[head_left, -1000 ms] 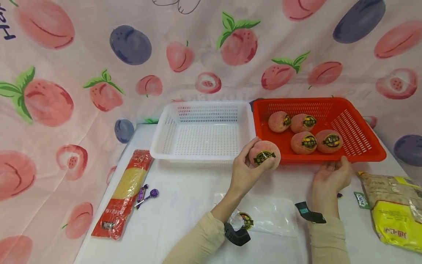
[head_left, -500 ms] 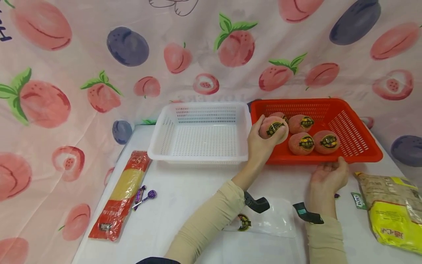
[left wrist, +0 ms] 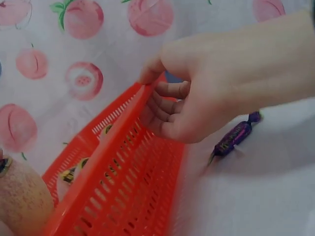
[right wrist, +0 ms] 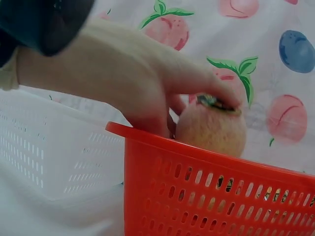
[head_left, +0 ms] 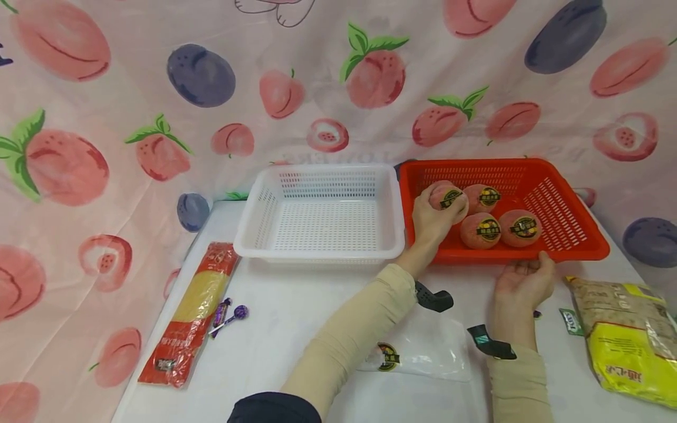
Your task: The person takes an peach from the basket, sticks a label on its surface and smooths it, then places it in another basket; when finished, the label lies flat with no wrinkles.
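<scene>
A labelled peach [head_left: 441, 194] is held in my left hand [head_left: 431, 220], over the left part of the red plastic basket [head_left: 576, 252]. The right wrist view shows the thumb across the top of this peach [right wrist: 211, 132] and the hand dipping behind the rim. Several more labelled peaches lie in the basket, such as the front-right peach [head_left: 520, 228]; another at the back left is mostly hidden by the held one. My right hand [head_left: 523, 285] grips the front rim of the red basket. In the left wrist view that right hand [left wrist: 192, 88] curls its fingers beneath the rim.
A white basket [head_left: 319, 254] adjoins on the left. On the table lie a clear bag [head_left: 439, 352], a long red-and-yellow packet [head_left: 195, 305], a lollipop [head_left: 240, 312], and a wrapped purple candy [left wrist: 234, 137] beyond the right hand. A yellow-brown bag [head_left: 629, 352] lies at right.
My left hand has carried the peach forward and right, from before the baskets into the red basket, covering a peach there. My right hand stays on the rim. The view shifted slightly.
</scene>
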